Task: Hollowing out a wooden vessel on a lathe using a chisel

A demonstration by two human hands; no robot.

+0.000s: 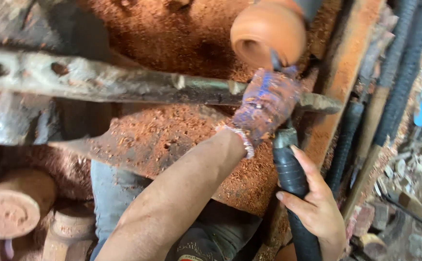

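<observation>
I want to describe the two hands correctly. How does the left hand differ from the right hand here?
The left hand wears a stained blue cloth glove; the right hand is bare. The left hand lies on the metal bar, close to the wooden bowl; the right hand is lower, its fingers around the black handle. Both hold the same tool.

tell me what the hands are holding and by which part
Both grip a long turning tool: right hand on its black handle, gloved left hand near the tip.

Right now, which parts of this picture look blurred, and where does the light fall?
Head view: the spinning wooden bowl is smeared by motion; the gloved left hand and metal bar are slightly soft; the right hand on the black handle is sharper; daylight brightens the forearm; the left edge lies in shadow.
</observation>
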